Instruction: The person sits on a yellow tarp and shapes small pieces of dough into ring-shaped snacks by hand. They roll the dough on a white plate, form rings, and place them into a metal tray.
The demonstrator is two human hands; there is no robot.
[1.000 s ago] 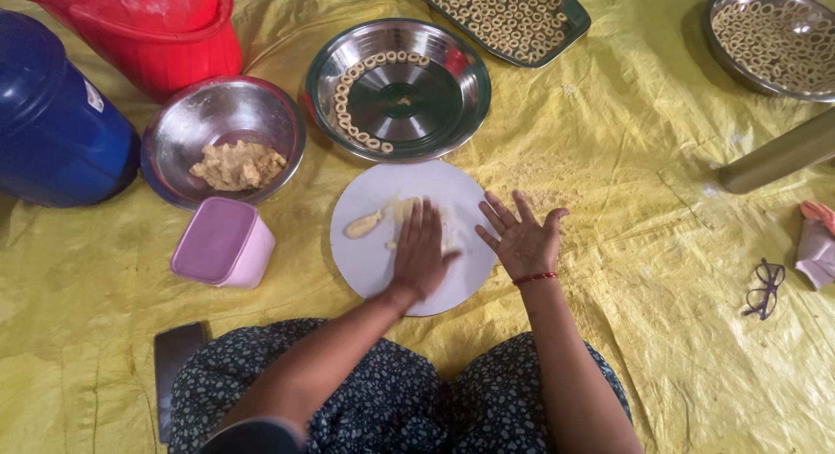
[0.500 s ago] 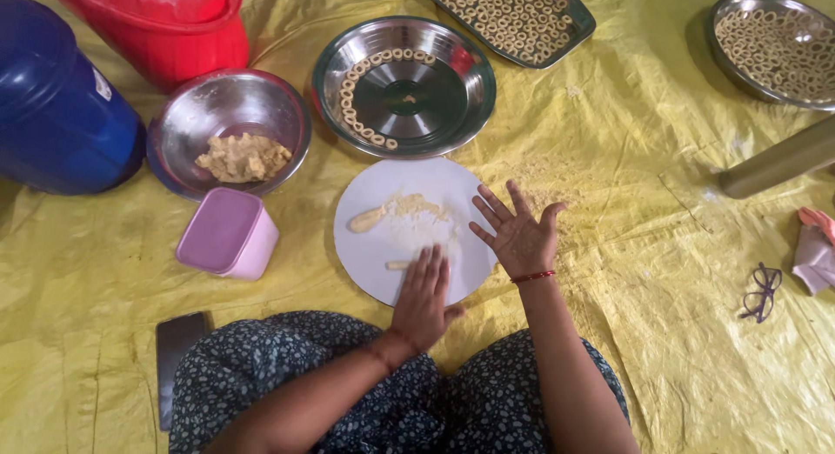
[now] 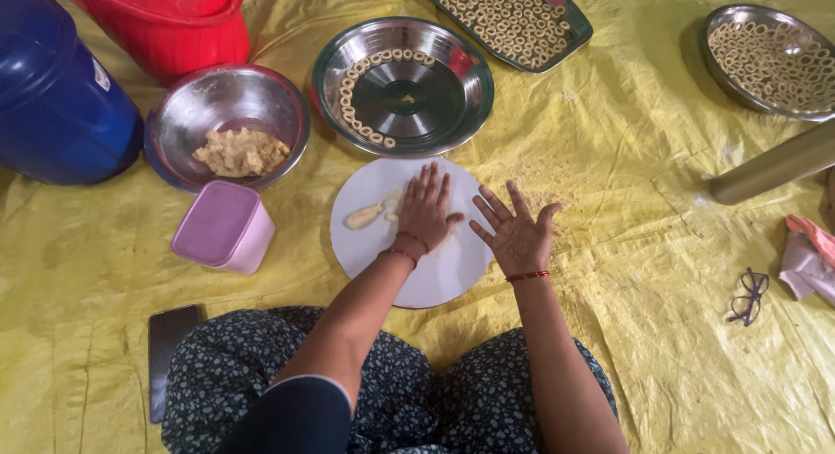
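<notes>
In the head view, the left hand [image 3: 424, 209] is lying flat and open, palm down, on a round white board [image 3: 435, 276] in the middle of the frame. It is pressing on a strip of soft tan dough [image 3: 367, 215] that is sticking out to the left of the fingers. The hand is not gripping anything. The right hand [image 3: 517, 233] is just beside it, at the right edge of the board, with fingers spread wide and palm facing up, holding nothing.

Above the board, a round steel plate [image 3: 452, 106] is holding a curved row of little dough rings [image 3: 357, 97]. To the upper left, a steel bowl [image 3: 228, 102] is holding a lump of dough. A pink box [image 3: 222, 226] is sitting left of the board, and a dark phone [image 3: 167, 354] is lying at the lower left. Everything is resting on a yellow sheet [image 3: 644, 210]. A pair of glasses [image 3: 748, 296] is lying far to the right.
</notes>
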